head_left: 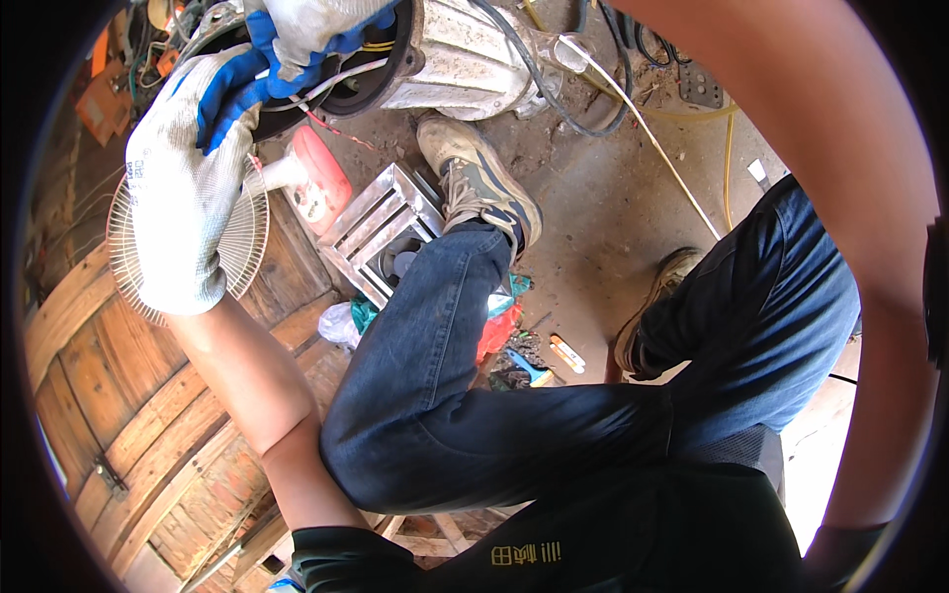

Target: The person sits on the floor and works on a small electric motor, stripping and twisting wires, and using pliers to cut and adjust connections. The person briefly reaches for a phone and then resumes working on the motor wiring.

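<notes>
A dirty, whitish finned metal motor housing [460, 59] lies on its side at the top, its round open end toward my hands. My left hand [183, 168], in a white work glove with blue-coated fingers, has its fingers pinched at the rim of that opening. A white wire [346, 77] runs from the dark cavity to these fingertips. In a matching glove, my right hand [321, 30] is right beside them, fingers curled and pressed together; what they grip is hidden. Thin yellow wires [378, 45] and a red wire [336, 129] show near the opening.
Below my left glove are a round wire fan guard [252, 222] and a wooden door panel [109, 341]. A pink-and-white plastic item [321, 178] and a metal frame [376, 222] stand near my shoe. A blue brush [529, 368], plastic bags and hoses lie on the floor.
</notes>
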Motion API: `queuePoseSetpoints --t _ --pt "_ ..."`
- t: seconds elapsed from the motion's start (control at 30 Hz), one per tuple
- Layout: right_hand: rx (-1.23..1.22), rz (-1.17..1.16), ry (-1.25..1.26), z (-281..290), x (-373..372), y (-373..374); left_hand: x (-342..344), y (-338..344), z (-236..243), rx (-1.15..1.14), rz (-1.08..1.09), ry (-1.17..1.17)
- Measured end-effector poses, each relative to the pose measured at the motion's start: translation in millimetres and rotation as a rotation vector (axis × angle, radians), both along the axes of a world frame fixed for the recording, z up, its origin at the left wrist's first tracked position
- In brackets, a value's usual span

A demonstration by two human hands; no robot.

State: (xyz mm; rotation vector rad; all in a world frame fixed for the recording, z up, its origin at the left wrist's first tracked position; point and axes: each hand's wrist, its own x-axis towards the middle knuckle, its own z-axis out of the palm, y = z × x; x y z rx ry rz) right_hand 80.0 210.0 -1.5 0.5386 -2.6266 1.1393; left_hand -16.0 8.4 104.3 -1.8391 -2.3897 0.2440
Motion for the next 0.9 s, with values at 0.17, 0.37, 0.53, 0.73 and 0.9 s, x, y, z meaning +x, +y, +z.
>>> queuePoseSetpoints --t 0.17,0.37,0.53,0.73,0.9 --pt "-0.005 0.024 0.013 -4.7 -2.6 1.6 4.2 3.5 -6.3 0.038 0.166 -0.313" --pt "-0.013 -0.006 0.031 -6.8 15.4 -6.8 4.7 1.5 -9.2 0.125 0.161 -0.330" --pt "-0.056 -0.080 -0.077 -10.7 -0.1 6.4 14.5 5.5 -5.5 0.026 0.161 -0.220" --pt "-0.072 0.067 0.167 -14.1 3.4 28.3 18.1 3.8 -2.7 -0.036 0.131 -0.229" --pt "-0.003 -0.014 -0.078 16.4 19.3 3.7 18.2 4.3 -4.0 -0.015 -0.019 -0.069"
